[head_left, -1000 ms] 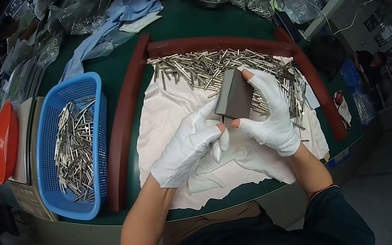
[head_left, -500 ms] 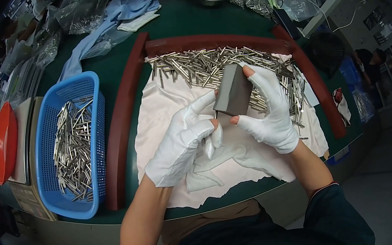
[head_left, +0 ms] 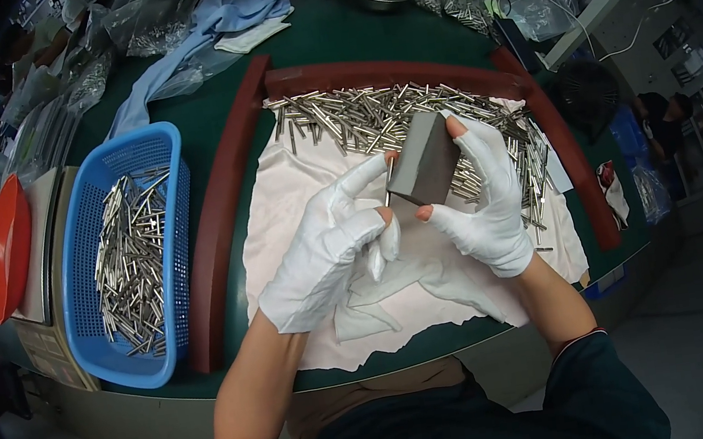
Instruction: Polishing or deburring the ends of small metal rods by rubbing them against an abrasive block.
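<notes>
Gripping the grey block (head_left: 424, 159) in your right hand (head_left: 484, 202), fingers (head_left: 484, 149) clamped round it, left hand (head_left: 329, 249) fingers pinching a thin metal pin (head_left: 388, 184) against its edge

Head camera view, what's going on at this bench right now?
A person in white gloves is working over a white cloth on a green table. The right hand holds a grey block up by its edges, while the left hand presses a thin metal pin against the block's side. A heap of loose pins lies on the cloth behind the hands, inside a dark red frame. A blue basket on the left holds more pins.
</notes>
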The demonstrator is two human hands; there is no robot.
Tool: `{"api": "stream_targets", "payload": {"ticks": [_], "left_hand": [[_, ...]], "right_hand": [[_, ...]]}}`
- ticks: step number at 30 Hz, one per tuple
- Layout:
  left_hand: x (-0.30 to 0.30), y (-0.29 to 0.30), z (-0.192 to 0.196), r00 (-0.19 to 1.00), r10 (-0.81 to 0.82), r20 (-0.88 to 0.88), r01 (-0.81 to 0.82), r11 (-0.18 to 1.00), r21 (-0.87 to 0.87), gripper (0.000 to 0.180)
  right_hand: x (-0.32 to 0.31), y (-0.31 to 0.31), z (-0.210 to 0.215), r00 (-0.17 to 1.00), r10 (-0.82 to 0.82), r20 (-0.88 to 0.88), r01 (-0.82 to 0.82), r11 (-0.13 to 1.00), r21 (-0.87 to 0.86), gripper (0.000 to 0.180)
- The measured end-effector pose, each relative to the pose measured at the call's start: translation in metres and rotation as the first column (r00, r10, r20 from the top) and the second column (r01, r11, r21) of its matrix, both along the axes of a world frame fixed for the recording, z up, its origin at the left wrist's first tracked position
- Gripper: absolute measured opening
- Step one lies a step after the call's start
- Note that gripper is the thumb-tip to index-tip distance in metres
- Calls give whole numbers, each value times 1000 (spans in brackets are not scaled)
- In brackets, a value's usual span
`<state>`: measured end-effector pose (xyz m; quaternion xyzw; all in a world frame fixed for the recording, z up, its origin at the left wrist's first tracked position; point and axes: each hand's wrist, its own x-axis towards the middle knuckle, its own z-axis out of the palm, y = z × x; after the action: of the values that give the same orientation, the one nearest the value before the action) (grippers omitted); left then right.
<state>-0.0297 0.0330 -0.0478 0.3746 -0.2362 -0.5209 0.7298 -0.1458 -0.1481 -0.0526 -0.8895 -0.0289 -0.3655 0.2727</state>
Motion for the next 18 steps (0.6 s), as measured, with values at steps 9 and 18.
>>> {"api": "stream_targets", "payload": {"ticks": [9, 18], "left_hand": [[-5, -2, -8, 1000, 19, 18, -20, 998, 51, 67], [-10, -9, 3, 994, -8, 111, -7, 990, 138, 67]], "right_hand": [[2, 6, 1, 999, 13, 30, -13, 1000, -6, 94], [3, 7, 2, 997, 8, 75, -3, 998, -67, 95]]}}
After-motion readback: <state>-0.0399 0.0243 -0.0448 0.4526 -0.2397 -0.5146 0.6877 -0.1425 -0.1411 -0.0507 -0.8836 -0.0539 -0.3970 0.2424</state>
